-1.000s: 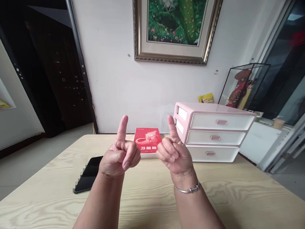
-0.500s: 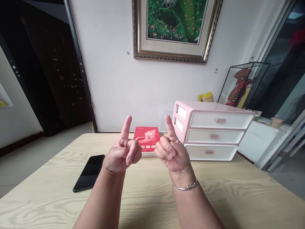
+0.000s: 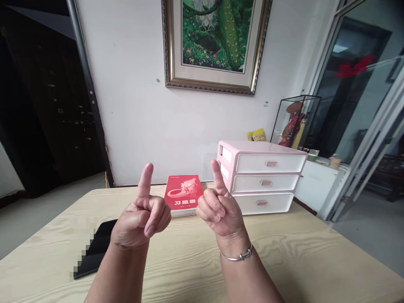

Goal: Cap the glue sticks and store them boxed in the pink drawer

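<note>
My left hand [image 3: 142, 219] is raised above the table, its index finger pointing up and the other fingers curled in with nothing in them. My right hand [image 3: 219, 208] mirrors it, index finger up and the rest folded; a silver bangle [image 3: 241, 255] circles that wrist. A gap separates the two fists. Behind and between them lies a red book [image 3: 184, 191] with a pale picture and white characters on its cover. To the left of my left forearm is a dark phone [image 3: 97, 248], partly covered by the arm and blurred by blocky patches.
On the wooden table [image 3: 183, 269], a pink drawer unit [image 3: 265, 181] with three white drawers stands behind my right hand. A yellow packet [image 3: 258, 135] shows behind it. A framed peacock picture [image 3: 214, 84] hangs on the wall. Further right is a glass case [image 3: 295, 122].
The view has turned so that the scene sits further left and lower. My left hand has moved left, slightly widening the gap between my hands. Both keep the same finger pose.
</note>
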Demonstrator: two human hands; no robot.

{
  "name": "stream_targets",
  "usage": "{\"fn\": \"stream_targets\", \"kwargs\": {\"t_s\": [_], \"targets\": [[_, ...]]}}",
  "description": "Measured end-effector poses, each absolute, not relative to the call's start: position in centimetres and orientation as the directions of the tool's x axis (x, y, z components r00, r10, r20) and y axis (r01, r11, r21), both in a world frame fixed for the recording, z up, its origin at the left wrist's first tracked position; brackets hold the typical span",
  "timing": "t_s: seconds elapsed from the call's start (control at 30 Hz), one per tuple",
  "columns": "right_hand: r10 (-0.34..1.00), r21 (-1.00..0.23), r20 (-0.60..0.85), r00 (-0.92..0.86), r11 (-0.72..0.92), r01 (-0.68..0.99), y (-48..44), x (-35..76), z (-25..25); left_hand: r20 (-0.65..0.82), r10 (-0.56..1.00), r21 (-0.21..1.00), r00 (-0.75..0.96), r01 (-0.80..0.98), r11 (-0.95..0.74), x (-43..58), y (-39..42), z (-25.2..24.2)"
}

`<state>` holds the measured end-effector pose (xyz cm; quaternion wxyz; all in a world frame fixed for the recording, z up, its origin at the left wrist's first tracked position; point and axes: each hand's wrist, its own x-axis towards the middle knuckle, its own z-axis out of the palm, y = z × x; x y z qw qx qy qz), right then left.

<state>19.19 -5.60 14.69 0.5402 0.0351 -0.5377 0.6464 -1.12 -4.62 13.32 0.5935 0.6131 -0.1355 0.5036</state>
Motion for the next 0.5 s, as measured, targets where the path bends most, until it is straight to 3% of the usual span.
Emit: {"fn": "stream_targets", "kwargs": {"t_s": [0.13, 0.3, 0.4, 0.5], "targets": [[0.688, -0.656, 0.595, -0.416, 0.117, -0.745, -5.9, 19.4, 13.6, 0.767, 0.465, 0.592, 0.443, -0.769, -0.244, -1.3, -5.1, 12.4], [0.769, -0.692, 0.504, -0.393, 0.088, -0.716, -6.5, 20.9, 11.0, 0.643, 0.66, 0.655, 0.39, -0.727, -0.208, -2.1, -5.0, 9.5], [0.908, -0.742, 0.343, -0.242, 0.104, -0.662, -6.3, 23.1, 8.8, 0.373, 0.879, 0.859, 0.298, -0.468, -0.206, -2.7, -4.3, 7.3], [0.994, -0.848, -0.009, 0.113, 0.052, -0.528, -5.6, 26.6, 6.1, 0.119, 0.987, 0.992, 0.112, 0.028, -0.123, -2.9, -3.6, 4.8]]}}
